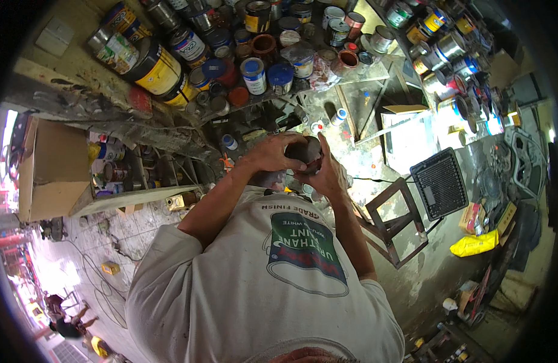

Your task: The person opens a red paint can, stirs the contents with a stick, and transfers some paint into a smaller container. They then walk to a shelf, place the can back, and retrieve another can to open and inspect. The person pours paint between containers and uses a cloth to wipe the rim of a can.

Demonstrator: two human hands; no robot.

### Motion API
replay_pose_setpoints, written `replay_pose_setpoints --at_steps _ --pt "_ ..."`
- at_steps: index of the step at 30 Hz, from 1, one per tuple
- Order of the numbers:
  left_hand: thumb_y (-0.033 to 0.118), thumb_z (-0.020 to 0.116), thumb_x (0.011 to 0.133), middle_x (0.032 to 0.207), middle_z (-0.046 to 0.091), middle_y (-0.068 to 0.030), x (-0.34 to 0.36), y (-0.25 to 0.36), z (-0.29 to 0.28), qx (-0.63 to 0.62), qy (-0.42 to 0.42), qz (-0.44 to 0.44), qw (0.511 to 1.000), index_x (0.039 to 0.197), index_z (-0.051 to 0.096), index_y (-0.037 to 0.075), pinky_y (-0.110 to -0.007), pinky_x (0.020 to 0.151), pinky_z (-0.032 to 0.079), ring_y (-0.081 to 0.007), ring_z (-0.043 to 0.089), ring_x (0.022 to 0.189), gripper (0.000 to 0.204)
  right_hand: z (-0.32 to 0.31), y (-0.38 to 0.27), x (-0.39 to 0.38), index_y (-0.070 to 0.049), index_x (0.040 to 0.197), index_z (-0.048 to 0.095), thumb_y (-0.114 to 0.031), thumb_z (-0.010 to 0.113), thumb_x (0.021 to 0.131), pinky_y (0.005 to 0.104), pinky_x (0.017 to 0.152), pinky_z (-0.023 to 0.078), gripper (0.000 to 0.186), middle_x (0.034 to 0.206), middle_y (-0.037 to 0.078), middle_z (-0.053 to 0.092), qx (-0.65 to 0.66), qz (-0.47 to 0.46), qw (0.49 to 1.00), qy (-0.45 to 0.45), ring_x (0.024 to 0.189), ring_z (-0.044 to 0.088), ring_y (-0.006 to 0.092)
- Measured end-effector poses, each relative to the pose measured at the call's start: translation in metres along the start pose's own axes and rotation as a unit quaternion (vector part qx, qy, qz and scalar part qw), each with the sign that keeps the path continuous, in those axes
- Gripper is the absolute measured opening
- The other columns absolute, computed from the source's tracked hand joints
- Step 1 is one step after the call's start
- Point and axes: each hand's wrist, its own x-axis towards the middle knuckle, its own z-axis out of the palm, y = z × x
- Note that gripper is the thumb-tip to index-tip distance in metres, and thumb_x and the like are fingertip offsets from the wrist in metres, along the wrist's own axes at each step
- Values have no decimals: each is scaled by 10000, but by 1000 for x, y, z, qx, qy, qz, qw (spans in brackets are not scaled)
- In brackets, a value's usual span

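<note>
In front of my chest, both hands hold a dark, round, can-like thing (pixel 304 151); whether it is a can or a lid I cannot make out. My left hand (pixel 273 152) curls over its left side, fingers on the top edge and thumb toward the near side. Around its right and lower side wraps my right hand (pixel 327 175). Just beyond the hands a small white container with a red top (pixel 317 127) stands on the paint-stained bench. To the left of my left hand is a white can with a blue lid (pixel 229 142); a similar blue-and-white can (pixel 339 117) stands farther right.
Many paint cans crowd the far shelf, among them a large yellow-and-black can (pixel 155 69). A wooden stool frame (pixel 397 224) and a black grille panel (pixel 439 183) are on the right, near a yellow bag (pixel 475 244). At left sits a cardboard box (pixel 60 166).
</note>
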Motion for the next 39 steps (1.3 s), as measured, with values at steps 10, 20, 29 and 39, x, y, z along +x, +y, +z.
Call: replay_pose_setpoints --at_steps 10,20,29,39 --pt "526 841 827 1408 663 -197 -20 -50 -9 34 139 -14 990 1394 666 94 -435 1110 500 -366 638 1297 735 10 28 -1 -95 1648 213 -318 1021 624 460 1007 575 1323 1346 232 665 113 -25 992 46 1214 692 359" --pt "493 830 834 1554 517 -219 25 -229 -184 368 128 -234 891 1594 432 193 -506 1065 538 -397 617 1316 908 10 36 -10 -90 1506 426 -433 994 674 477 936 606 1065 1300 223 695 16 81 985 149 1179 713 379" --pt "309 926 734 1475 573 -195 120 -281 -284 465 -19 -241 852 1580 427 177 -507 1011 566 -406 633 1269 991 22 16 6 -141 1560 340 -328 1006 676 472 953 609 1123 1351 208 675 2 132 975 178 1231 693 367" --pt "339 803 827 1468 591 -201 161 -276 -328 450 20 -181 874 1523 503 140 -504 986 574 -393 662 1238 783 40 11 45 -130 1560 334 -262 1031 628 474 958 606 1171 1347 193 674 35 118 974 189 1208 700 364"
